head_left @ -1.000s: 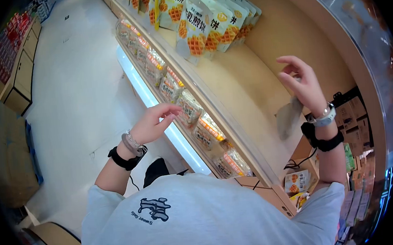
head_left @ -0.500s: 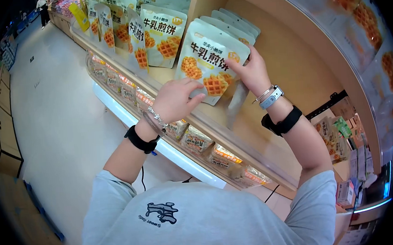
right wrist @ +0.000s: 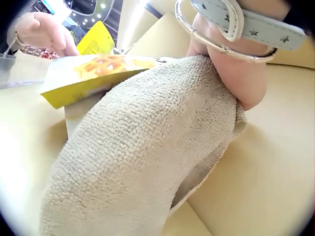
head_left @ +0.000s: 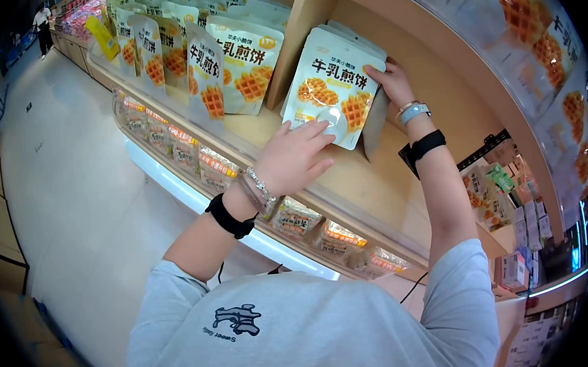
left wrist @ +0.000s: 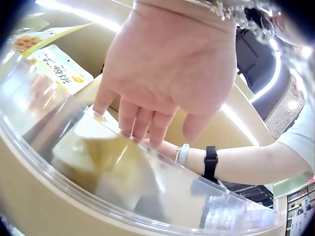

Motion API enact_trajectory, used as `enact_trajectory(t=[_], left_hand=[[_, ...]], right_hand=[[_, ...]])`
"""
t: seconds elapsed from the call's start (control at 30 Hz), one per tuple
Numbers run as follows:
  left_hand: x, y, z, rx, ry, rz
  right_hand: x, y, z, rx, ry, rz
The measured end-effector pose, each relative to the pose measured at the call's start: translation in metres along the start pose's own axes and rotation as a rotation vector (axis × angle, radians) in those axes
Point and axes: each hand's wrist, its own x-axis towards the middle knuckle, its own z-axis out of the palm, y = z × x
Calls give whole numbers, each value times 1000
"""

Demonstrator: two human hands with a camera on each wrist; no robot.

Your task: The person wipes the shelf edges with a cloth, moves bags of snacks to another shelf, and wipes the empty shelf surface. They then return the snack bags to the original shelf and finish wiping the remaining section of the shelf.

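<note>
Waffle pouch [head_left: 335, 92] between both hands [head_left: 293, 157] [head_left: 395, 84], grey cloth [right wrist: 133, 142] seemingly in the right.

Free room lies on the right part of the shelf [head_left: 376, 184], past the grey cloth [right wrist: 138, 142]. Toward the left, the front packet [head_left: 335, 88] and the upright divider [head_left: 297, 36] obstruct passage; the transparent guard [left wrist: 172, 196] bars the front edge.

Tan shelf [head_left: 382, 177], waffle pouches [head_left: 248, 67], seemingly in rows
</note>
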Motion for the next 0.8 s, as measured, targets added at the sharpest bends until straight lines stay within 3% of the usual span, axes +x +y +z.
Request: enact_trajectory(t=[0.13, 0.33, 0.53, 0.63, 0.67, 0.8], left_hand=[[3, 1, 1, -2, -23, -1], [2, 5, 6, -19, -39, 53], [-5, 21, 0, -47, 22, 39], [-16, 31, -7, -87, 112, 40], [-18, 35, -8, -105, 153, 44], [-28, 50, -4, -229, 200, 76]], right_hand=[[1, 0, 0, 74, 34, 86], [0, -6, 14, -167, 174, -49], [-12, -11, 20, -452, 300, -321], [-31, -28, 15, -350, 267, -416], [-38, -34, 4, -474, 274, -564], [-89, -64, -45, -362, 320, -300]])
